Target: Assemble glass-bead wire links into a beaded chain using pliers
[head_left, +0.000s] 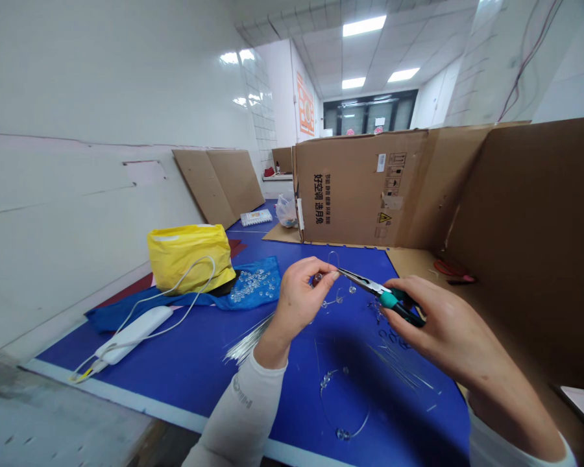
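Note:
My left hand (302,292) is closed, with thumb and forefinger pinching a thin wire (333,253) that curves up in a small loop. A round bead (317,277) shows by its curled fingers. My right hand (433,318) grips long-nose pliers (389,298) with green and black handles. Their jaw tips meet the wire right at my left fingertips. Under the hands, more clear beads (352,290) hang or lie near the pliers; which, I cannot tell. Closer to me, a wire ring strung with clear beads (343,434) lies on the blue table mat (194,370).
Straight wires lie in a bundle (248,342) at left and loosely (403,370) at right, near dark rings (394,337). Clear beads (253,285) sit on blue cloth beside a yellow bag (189,259). A white power strip (136,334) with cable lies left. Cardboard (360,194) walls the back and right.

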Action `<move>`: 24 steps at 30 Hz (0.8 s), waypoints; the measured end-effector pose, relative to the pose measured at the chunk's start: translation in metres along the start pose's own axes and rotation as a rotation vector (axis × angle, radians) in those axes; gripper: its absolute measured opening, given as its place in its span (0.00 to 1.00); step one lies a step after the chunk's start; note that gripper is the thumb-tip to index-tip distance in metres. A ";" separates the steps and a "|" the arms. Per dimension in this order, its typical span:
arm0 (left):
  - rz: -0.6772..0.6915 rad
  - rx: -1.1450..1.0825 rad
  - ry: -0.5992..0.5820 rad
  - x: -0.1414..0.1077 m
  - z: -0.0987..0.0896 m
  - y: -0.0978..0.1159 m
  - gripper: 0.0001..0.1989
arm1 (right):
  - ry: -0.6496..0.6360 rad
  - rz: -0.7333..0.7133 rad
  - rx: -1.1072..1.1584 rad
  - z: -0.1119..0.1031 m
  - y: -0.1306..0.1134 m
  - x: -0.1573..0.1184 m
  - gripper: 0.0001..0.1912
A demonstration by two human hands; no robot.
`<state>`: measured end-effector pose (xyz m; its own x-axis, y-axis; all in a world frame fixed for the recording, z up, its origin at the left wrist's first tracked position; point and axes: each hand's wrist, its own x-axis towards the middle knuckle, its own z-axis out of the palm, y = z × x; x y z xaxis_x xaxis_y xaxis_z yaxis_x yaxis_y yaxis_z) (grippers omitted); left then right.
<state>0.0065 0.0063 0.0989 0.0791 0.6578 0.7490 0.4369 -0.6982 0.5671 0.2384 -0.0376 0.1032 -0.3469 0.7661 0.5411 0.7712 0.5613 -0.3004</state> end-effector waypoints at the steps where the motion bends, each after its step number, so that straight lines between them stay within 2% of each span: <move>1: 0.000 0.002 0.000 0.000 0.000 0.000 0.06 | 0.003 -0.004 -0.002 0.000 0.000 0.000 0.11; 17: 0.016 0.011 -0.020 0.002 -0.005 0.001 0.06 | -0.011 -0.010 -0.034 0.000 -0.001 0.000 0.11; 24: -0.079 -0.128 -0.084 0.003 -0.005 -0.003 0.06 | -0.045 0.060 0.124 -0.001 0.006 0.000 0.14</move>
<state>0.0007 0.0082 0.1013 0.1256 0.7296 0.6723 0.3274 -0.6701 0.6661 0.2437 -0.0351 0.1022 -0.3278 0.8110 0.4846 0.7204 0.5465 -0.4271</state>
